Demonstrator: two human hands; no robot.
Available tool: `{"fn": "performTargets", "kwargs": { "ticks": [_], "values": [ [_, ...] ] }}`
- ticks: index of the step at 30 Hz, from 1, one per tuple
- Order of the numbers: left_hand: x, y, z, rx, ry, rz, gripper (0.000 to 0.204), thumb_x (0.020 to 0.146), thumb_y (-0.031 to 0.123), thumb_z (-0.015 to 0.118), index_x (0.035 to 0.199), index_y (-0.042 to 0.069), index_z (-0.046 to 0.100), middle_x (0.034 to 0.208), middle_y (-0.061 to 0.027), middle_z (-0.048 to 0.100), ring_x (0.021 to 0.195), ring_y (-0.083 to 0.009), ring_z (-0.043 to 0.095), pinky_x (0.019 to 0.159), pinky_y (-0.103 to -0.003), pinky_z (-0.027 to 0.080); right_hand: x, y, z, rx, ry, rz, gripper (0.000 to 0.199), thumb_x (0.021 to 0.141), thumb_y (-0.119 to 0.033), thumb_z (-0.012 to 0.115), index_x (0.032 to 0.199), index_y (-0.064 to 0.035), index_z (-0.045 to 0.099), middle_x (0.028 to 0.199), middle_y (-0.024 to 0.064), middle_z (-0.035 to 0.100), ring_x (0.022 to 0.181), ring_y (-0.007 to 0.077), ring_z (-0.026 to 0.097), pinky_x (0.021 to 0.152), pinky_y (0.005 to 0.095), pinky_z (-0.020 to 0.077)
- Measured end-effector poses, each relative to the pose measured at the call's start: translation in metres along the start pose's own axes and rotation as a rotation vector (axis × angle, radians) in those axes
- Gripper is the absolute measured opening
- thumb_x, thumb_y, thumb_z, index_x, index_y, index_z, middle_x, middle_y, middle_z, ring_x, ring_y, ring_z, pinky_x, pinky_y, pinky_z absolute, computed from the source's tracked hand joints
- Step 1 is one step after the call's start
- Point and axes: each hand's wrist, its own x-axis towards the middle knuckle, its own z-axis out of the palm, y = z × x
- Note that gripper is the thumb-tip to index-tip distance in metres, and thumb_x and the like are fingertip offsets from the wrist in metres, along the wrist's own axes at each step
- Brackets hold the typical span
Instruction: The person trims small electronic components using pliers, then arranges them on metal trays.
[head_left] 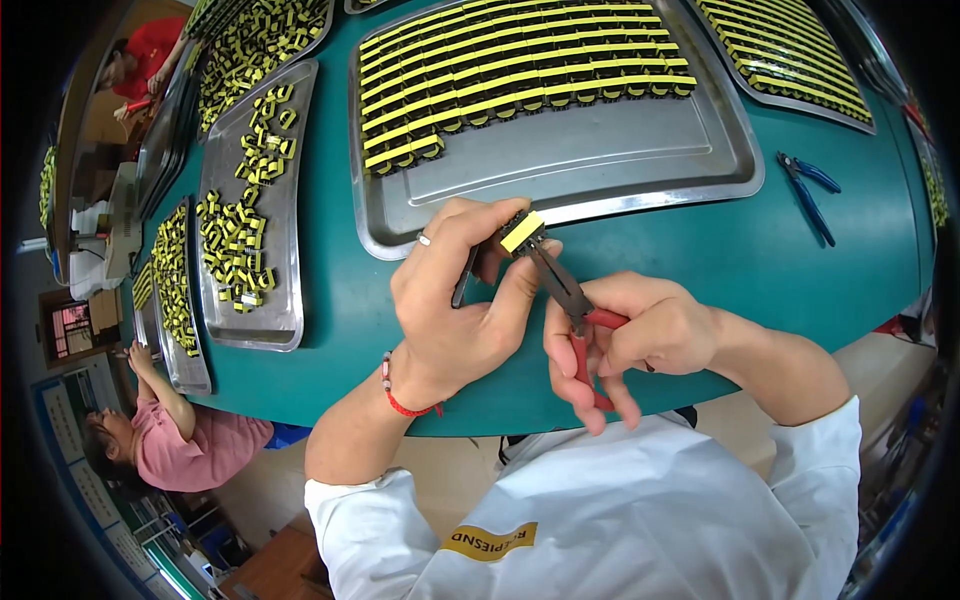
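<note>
Left hand (455, 300): closed around a small black block-shaped component with a glossy yellow tape band (521, 232), pinched between thumb and fingertips; plain ring on one finger, red cord bracelet at the wrist.
Right hand (630, 340): wrapped shut on red-handled pliers with slim dark metal jaws (570, 300), the tips meeting the component's edge.
Component's place: held above the near edge of the smooth teal table (760, 260), just in front of the big tray's front rim.
Large tray: shallow brushed-steel tray (640, 160), far half packed with neat rows of matching yellow-and-black parts (520, 75).
Left edge: narrower steel tray (285, 270) with loose parts scattered.
Right edge: blue-handled cutters (808, 190) lying flat.
</note>
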Motion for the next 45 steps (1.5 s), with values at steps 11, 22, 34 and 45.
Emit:
{"fn": "performTargets", "kwargs": {
  "ticks": [11, 22, 34, 45],
  "values": [
    [-0.004, -0.001, 0.005, -0.025, 0.021, -0.001, 0.038, 0.070, -0.014, 0.071, 0.105, -0.003, 0.063, 0.080, -0.0081, 0.060, 0.057, -0.0112, 0.048, 0.049, -0.025, 0.037, -0.005, 0.000, 0.006, 0.017, 0.127, 0.010, 0.026, 0.067, 0.008, 0.042, 0.090, 0.0035, 0.051, 0.074, 0.0175, 0.058, 0.055, 0.0248, 0.059, 0.039, 0.0289, 0.0307],
    [-0.008, -0.002, -0.002, -0.116, -0.090, -0.092, 0.027, 0.089, -0.005, 0.063, 0.115, -0.008, 0.057, 0.092, -0.0088, 0.057, 0.076, -0.0118, 0.059, 0.066, -0.022, 0.048, 0.000, 0.003, 0.003, -0.032, 0.089, -0.035, 0.023, 0.068, 0.007, 0.042, 0.090, 0.0031, 0.049, 0.073, 0.0192, 0.058, 0.057, 0.0259, 0.060, 0.039, 0.0287, 0.0339],
    [-0.001, 0.016, -0.003, -0.420, -0.070, -0.536, 0.023, 0.091, 0.012, 0.070, 0.108, -0.003, 0.064, 0.085, -0.0001, 0.063, 0.073, -0.0030, 0.052, 0.061, -0.018, 0.040, -0.004, 0.006, -0.001, -0.852, 0.515, -0.691, 0.012, 0.087, -0.002, 0.056, 0.098, 0.0020, 0.054, 0.088, 0.0089, 0.058, 0.068, 0.0108, 0.056, 0.055, 0.0247, 0.0432],
    [-0.005, 0.015, 0.000, -0.330, -0.045, -0.336, 0.027, 0.090, 0.007, 0.069, 0.114, -0.005, 0.063, 0.092, -0.0036, 0.061, 0.074, -0.0054, 0.052, 0.064, -0.019, 0.042, -0.005, 0.011, 0.005, -0.599, 0.444, -0.795, 0.026, 0.076, 0.009, 0.041, 0.098, 0.0032, 0.052, 0.088, 0.0124, 0.059, 0.065, 0.0139, 0.056, 0.053, 0.0241, 0.0432]
  ]
}}
